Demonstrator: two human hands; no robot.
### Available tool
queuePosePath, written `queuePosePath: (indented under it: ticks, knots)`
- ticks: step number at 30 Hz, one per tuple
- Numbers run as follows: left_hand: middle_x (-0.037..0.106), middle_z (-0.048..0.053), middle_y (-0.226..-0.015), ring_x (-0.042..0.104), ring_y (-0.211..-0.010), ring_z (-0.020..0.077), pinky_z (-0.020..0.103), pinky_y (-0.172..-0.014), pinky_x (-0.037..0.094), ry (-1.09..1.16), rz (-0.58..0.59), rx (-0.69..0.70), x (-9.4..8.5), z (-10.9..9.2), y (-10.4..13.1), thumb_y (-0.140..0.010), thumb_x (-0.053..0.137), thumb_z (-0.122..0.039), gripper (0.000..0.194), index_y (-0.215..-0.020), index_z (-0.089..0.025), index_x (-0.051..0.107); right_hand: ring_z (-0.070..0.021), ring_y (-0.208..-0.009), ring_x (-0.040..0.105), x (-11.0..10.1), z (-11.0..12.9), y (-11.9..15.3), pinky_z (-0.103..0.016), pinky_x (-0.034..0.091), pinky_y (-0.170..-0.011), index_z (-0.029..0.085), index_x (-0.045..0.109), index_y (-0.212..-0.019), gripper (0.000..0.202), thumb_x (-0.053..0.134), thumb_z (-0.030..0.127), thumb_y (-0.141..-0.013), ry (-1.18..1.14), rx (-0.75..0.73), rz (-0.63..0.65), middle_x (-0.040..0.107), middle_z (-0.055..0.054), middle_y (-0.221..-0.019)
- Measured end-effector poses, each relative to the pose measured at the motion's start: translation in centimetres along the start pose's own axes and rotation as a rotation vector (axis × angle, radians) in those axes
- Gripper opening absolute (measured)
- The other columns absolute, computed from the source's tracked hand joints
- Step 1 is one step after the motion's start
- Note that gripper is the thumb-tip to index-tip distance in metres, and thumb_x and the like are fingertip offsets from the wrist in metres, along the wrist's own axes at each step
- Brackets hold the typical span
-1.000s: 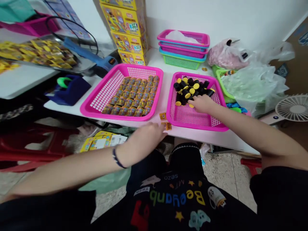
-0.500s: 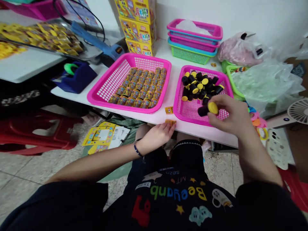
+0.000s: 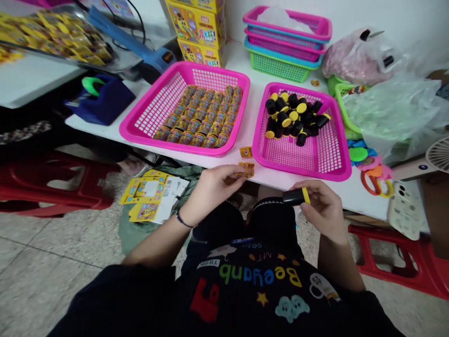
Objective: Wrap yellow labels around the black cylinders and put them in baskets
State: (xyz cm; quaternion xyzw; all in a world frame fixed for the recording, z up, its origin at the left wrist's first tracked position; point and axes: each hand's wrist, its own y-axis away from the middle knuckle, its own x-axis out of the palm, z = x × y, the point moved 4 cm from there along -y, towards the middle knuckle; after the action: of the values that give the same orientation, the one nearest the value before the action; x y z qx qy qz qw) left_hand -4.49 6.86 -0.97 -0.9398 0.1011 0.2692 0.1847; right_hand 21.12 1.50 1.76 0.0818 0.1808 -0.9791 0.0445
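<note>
In the head view my left hand (image 3: 215, 191) pinches a small yellow printed label (image 3: 247, 169) at the front edge of the table. A second such label (image 3: 246, 151) lies just behind it on the white tabletop. My right hand (image 3: 324, 209) grips a black cylinder with a yellow end (image 3: 293, 197) by that end, above my lap. Beyond it stands a pink basket (image 3: 301, 172) holding a loose heap of similar black and yellow cylinders (image 3: 293, 115). Left of that, a larger pink basket (image 3: 135, 119) contains rows of cylinders wrapped in printed labels (image 3: 199, 117).
A blue tape dispenser (image 3: 101, 103) and a blue heat gun (image 3: 140, 44) are at the left. Yellow boxes (image 3: 199, 28) and stacked baskets (image 3: 280, 65) stand behind. Plastic bags (image 3: 389, 110), scissors (image 3: 373, 182), a phone (image 3: 405, 210) and a fan (image 3: 438, 157) occupy the right.
My right hand has come back from above the smaller basket toward my lap with the cylinder, now tilted sideways. The left hand has lifted slightly, still pinching the label.
</note>
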Motion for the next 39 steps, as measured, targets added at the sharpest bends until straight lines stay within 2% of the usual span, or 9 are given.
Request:
queuePosePath:
  ticks: [3,6,12,17,23,29,33,36,39]
  knots:
    - [0.081,0.008,-0.094,0.079,-0.08,0.0184,0.026,-0.076,0.064,0.338,-0.042,-0.105,1.0,-0.5,1.4,-0.084,0.079,-0.033,0.02,-0.091,-0.014,0.074,-0.0158,-0.085,0.073,0.5,0.1,0.0,-0.026,0.061,-0.074,0.026,0.072,-0.119,0.032,0.074,0.023,-0.087,-0.019,-0.003,-0.02,0.078,-0.005,-0.102]
    - [0.081,0.008,-0.088,0.079,-0.077,0.0174,0.023,-0.071,0.062,0.464,0.01,-0.191,2.7,-0.7,2.6,-0.086,0.08,-0.036,0.023,-0.09,-0.015,0.074,-0.015,-0.088,0.074,1.3,0.3,-0.5,-0.026,0.062,-0.077,0.027,0.071,-0.125,0.038,0.075,0.022,-0.087,-0.006,-0.025,-0.063,0.078,-0.004,-0.105]
    - [0.082,0.003,-0.09,0.079,-0.075,0.0165,0.024,-0.072,0.063,0.435,0.075,-0.206,3.8,-0.7,3.6,-0.095,0.07,-0.042,0.045,-0.133,-0.018,0.064,-0.0149,-0.088,0.078,2.7,0.2,-1.5,-0.027,0.065,-0.075,0.03,0.069,-0.122,0.028,0.072,0.029,-0.094,-0.036,-0.038,-0.075,0.079,0.0,-0.102]
    - [0.084,0.006,-0.097,0.081,-0.074,0.0176,0.025,-0.072,0.067,0.413,0.111,-0.152,3.8,-1.4,4.0,-0.101,0.06,-0.049,0.039,-0.118,-0.016,0.074,-0.0132,-0.081,0.076,2.9,-0.2,-1.2,-0.026,0.064,-0.072,0.027,0.069,-0.119,0.027,0.073,0.04,-0.095,-0.008,-0.004,-0.072,0.08,-0.001,-0.098]
    - [0.084,0.008,-0.099,0.081,-0.075,0.0161,0.023,-0.075,0.067,0.402,0.125,-0.078,3.7,-2.4,3.9,-0.105,0.056,-0.047,0.044,-0.128,-0.013,0.073,-0.0115,-0.068,0.068,2.8,0.4,-1.0,-0.024,0.059,-0.063,0.028,0.071,-0.116,0.026,0.072,0.043,-0.095,0.035,0.004,-0.034,0.074,0.002,-0.081]
    - [0.084,0.009,-0.099,0.081,-0.079,0.0167,0.025,-0.08,0.066,0.379,0.098,-0.031,3.1,-3.1,4.0,-0.106,0.052,-0.052,0.05,-0.131,-0.014,0.073,-0.01,-0.071,0.069,2.8,0.7,-1.3,-0.02,0.058,-0.064,0.027,0.072,-0.112,0.021,0.075,0.032,-0.092,0.043,-0.044,0.05,0.074,0.002,-0.085]
    - [0.084,0.008,-0.094,0.08,-0.078,0.0165,0.022,-0.071,0.064,0.369,0.144,-0.01,2.8,-3.4,4.1,-0.108,0.049,-0.048,0.05,-0.139,-0.014,0.069,-0.01,-0.071,0.068,2.4,0.8,-1.3,-0.021,0.059,-0.066,0.028,0.073,-0.115,0.026,0.077,0.026,-0.09,0.07,-0.072,0.118,0.075,0.003,-0.085]
    - [0.084,0.008,-0.1,0.081,-0.079,0.0175,0.022,-0.07,0.065,0.354,0.128,0.012,2.7,-3.6,3.9,-0.105,0.058,-0.044,0.046,-0.138,-0.014,0.07,-0.0117,-0.078,0.071,2.1,1.0,-1.3,-0.023,0.061,-0.069,0.027,0.074,-0.115,0.028,0.081,0.027,-0.088,0.125,-0.082,0.152,0.077,0.0,-0.096]
    - [0.082,0.011,-0.116,0.081,-0.096,0.0207,0.025,-0.086,0.065,0.414,0.117,0.074,2.8,-3.9,3.7,-0.096,0.072,-0.039,0.045,-0.134,-0.014,0.073,-0.0138,-0.088,0.073,2.3,1.4,-1.4,-0.026,0.062,-0.074,0.027,0.077,-0.112,0.028,0.083,0.029,-0.085,0.15,-0.123,0.217,0.077,-0.003,-0.107]
